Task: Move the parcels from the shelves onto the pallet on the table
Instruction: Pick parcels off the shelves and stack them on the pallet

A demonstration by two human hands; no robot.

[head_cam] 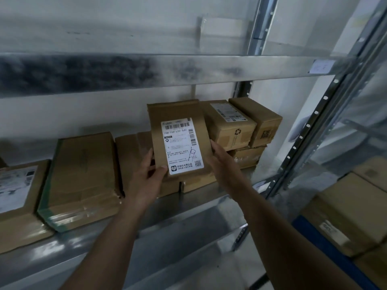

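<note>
Now both hands hold a labelled parcel (178,141) tilted above shelf (178,237): left grip (144,178) pinching its lower-left edge, right grip (224,162) w/ fingers curled round right edge; other boxes (230,124) just behind.

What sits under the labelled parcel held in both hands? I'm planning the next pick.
Under the labelled parcel, flat brown parcels show on the shelf; how many is hidden by it and the hands.

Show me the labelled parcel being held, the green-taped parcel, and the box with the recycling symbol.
labelled parcel (180,143): head view, white label.
green-taped parcel (83,176): head view, top face.
box with the recycling symbol (234,132): head view, front face.
</note>
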